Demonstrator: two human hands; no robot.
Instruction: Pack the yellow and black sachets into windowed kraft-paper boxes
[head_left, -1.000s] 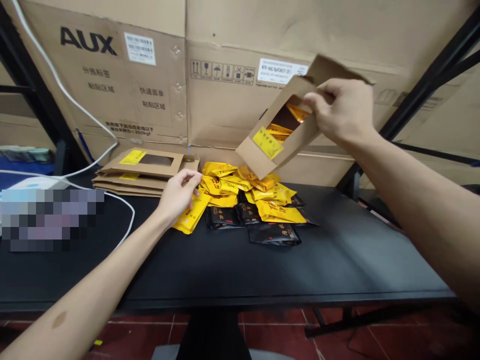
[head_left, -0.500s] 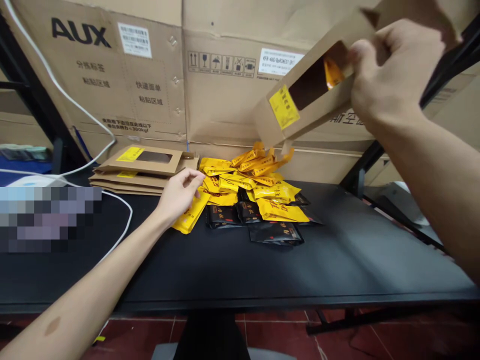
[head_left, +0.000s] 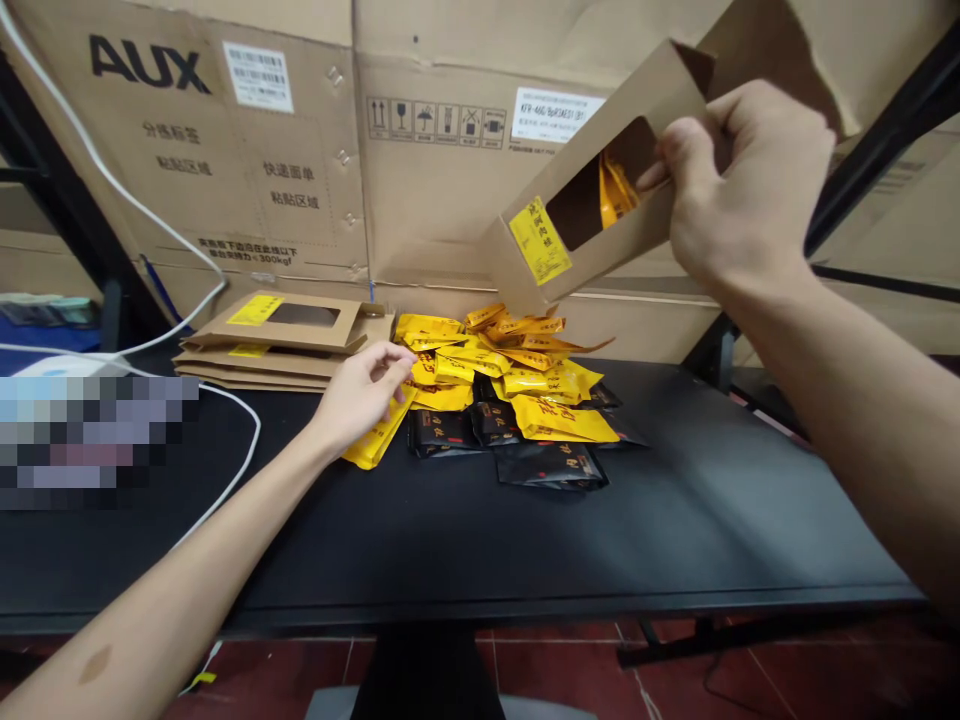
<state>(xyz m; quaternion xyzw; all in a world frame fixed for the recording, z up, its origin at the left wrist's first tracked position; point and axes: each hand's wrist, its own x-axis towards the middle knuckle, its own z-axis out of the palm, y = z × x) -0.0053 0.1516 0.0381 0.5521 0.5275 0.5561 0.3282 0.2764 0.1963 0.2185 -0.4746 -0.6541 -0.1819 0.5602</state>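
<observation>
My right hand (head_left: 750, 185) grips a brown cardboard window box (head_left: 592, 205) near its upper end, thumb on the front face. The box is tilted, its lower left end above the heap and its upper flap standing open. Through the window shows an orange packet (head_left: 616, 192) inside. My left hand (head_left: 365, 392) has curled fingers, thumb against forefinger, over a yellow packet (head_left: 379, 435) at the heap's left edge; whether it holds anything is hidden. Yellow packets (head_left: 559, 418) lie piled on several black packets (head_left: 547, 465).
Flattened window boxes (head_left: 300, 335) are stacked left of the heap on the black table (head_left: 420, 550). Large AUX cartons (head_left: 285, 130) stand behind. A white cable (head_left: 251, 440) runs along the left. Black metal struts (head_left: 709, 360) rise at both sides.
The box in my right hand has moved left and slightly down. The orange packet behind its window sits lower along the box. Orange packets atop the heap have shifted; my left hand has hardly moved.
</observation>
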